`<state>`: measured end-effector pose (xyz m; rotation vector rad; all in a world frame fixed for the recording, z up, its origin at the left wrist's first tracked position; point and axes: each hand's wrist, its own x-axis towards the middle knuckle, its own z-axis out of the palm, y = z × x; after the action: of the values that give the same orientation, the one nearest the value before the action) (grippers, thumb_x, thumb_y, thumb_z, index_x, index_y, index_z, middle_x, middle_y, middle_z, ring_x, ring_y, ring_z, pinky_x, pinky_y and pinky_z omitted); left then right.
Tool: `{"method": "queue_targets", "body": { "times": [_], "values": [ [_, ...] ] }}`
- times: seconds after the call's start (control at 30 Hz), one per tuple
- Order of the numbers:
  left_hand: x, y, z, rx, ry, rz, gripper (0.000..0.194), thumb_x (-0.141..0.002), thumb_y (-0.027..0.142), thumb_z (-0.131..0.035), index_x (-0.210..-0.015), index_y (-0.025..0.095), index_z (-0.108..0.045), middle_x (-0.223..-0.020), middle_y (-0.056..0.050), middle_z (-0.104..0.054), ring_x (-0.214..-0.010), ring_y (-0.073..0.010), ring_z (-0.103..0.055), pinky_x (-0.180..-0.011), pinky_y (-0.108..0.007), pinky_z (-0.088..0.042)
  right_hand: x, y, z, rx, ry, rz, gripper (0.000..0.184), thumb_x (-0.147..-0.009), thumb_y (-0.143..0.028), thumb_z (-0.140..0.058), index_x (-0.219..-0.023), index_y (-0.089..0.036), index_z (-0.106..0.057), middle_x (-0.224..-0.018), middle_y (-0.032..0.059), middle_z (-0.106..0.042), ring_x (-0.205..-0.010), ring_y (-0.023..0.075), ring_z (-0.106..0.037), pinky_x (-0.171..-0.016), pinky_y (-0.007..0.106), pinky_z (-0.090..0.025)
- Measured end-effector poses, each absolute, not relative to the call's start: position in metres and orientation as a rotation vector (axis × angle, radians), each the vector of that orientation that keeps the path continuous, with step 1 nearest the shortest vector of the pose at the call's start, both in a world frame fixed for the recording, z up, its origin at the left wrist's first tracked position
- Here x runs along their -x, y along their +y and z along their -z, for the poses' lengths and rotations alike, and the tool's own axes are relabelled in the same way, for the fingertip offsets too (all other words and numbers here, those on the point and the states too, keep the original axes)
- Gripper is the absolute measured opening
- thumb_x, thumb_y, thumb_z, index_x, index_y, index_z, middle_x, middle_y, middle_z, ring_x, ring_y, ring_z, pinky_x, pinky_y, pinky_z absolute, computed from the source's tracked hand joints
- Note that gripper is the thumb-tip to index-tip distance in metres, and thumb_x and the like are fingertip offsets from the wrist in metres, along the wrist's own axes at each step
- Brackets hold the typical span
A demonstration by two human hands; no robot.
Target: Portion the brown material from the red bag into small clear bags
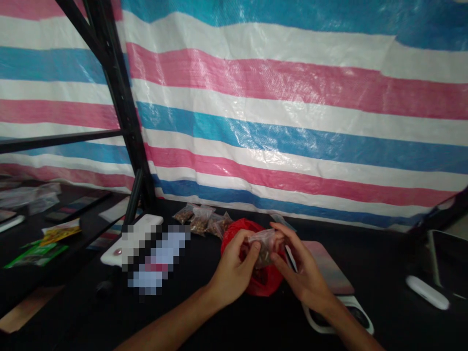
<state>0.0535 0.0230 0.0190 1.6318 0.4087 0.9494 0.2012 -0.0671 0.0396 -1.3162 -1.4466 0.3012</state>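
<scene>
Between both hands is a small clear plastic bag with something greenish-brown in it. My left hand pinches the bag's left side, thumb in front. At its right side my right hand grips the bag, with the thumb low and the fingers near the top edge. Directly below and behind them, a red plastic bag lies open on the black table; its contents are mostly hidden. A thin dark strip with a pale edge shows beside my right fingers; I cannot tell what it is.
Several filled clear bags lie at the back. To the right are a flat device with a pinkish top, a white oblong case and a dark tablet-like thing. Left are a white power bank-like block, colourful packets and a black frame post.
</scene>
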Motion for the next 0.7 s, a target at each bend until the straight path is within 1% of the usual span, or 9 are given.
{"method": "queue_targets", "body": {
  "times": [0.07,0.17,0.23,0.27,0.4,0.53,0.7],
  "values": [
    [-0.0523,0.0252,-0.0222,-1.651,0.404,-0.997,0.023,-0.100,0.040,-0.049,-0.097,0.020,-0.059,-0.093,-0.004,-0.065,-0.087,-0.0182,-0.063,-0.081,-0.030,-0.052,-0.2018,-0.0652,-0.0401,1.288,-1.352,-0.371,0.040,-0.095,-0.041,-0.061,-0.132,-0.028,-0.052,-0.089,0.0010,-0.062,-0.081,0.0178,-0.063,-0.082,0.031,-0.055],
    [-0.0496,0.0262,-0.0258,-1.697,0.404,-1.030,0.024,-0.101,0.040,-0.048,-0.098,0.020,-0.062,-0.093,-0.004,-0.066,-0.089,-0.0182,-0.063,-0.083,-0.029,-0.051,-0.2021,-0.0600,-0.0391,1.278,-1.283,-0.478,0.028,-0.094,-0.049,-0.061,-0.108,-0.025,-0.062,-0.084,0.0012,-0.063,-0.077,0.0178,-0.062,-0.072,0.028,-0.054],
    [-0.0482,0.0258,-0.0270,-1.727,0.416,-1.019,0.025,-0.101,0.040,-0.047,-0.099,0.020,-0.062,-0.091,-0.003,-0.066,-0.089,-0.0185,-0.063,-0.083,-0.029,-0.051,-0.2023,-0.0576,-0.0379,1.295,-1.276,-0.517,0.030,-0.092,-0.053,-0.063,-0.093,-0.023,-0.063,-0.081,0.0016,-0.063,-0.074,0.0179,-0.060,-0.068,0.027,-0.052],
    [-0.0478,0.0255,-0.0273,-1.742,0.424,-1.012,0.025,-0.101,0.040,-0.047,-0.098,0.020,-0.062,-0.090,-0.003,-0.066,-0.089,-0.0187,-0.064,-0.083,-0.029,-0.051,-0.2024,-0.0571,-0.0373,1.305,-1.272,-0.511,0.031,-0.091,-0.053,-0.063,-0.090,-0.023,-0.063,-0.078,0.0013,-0.062,-0.071,0.0176,-0.059,-0.066,0.027,-0.051],
    [-0.0475,0.0253,-0.0269,-1.767,0.465,-1.006,0.025,-0.101,0.038,-0.045,-0.094,0.020,-0.060,-0.089,-0.003,-0.066,-0.088,-0.0188,-0.063,-0.082,-0.030,-0.051,-0.2014,-0.0587,-0.0351,1.317,-1.294,-0.402,0.030,-0.092,-0.052,-0.063,-0.083,-0.023,-0.059,-0.073,-0.0004,-0.056,-0.065,0.0158,-0.052,-0.060,0.026,-0.046],
    [-0.0479,0.0268,-0.0255,-1.797,0.482,-1.006,0.024,-0.101,0.037,-0.044,-0.095,0.020,-0.059,-0.090,-0.004,-0.066,-0.086,-0.0184,-0.063,-0.080,-0.030,-0.050,-0.1988,-0.0598,-0.0336,1.312,-1.316,-0.378,0.027,-0.094,-0.050,-0.061,-0.086,-0.024,-0.059,-0.075,-0.0004,-0.055,-0.066,0.0162,-0.052,-0.060,0.026,-0.045],
    [-0.0477,0.0281,-0.0259,-1.807,0.482,-1.028,0.022,-0.101,0.035,-0.045,-0.096,0.020,-0.060,-0.091,-0.004,-0.066,-0.085,-0.0181,-0.063,-0.078,-0.029,-0.050,-0.1980,-0.0574,-0.0319,1.336,-1.271,-0.317,0.033,-0.092,-0.054,-0.062,-0.080,-0.023,-0.057,-0.070,-0.0010,-0.053,-0.063,0.0156,-0.049,-0.057,0.026,-0.043]
  ]
}}
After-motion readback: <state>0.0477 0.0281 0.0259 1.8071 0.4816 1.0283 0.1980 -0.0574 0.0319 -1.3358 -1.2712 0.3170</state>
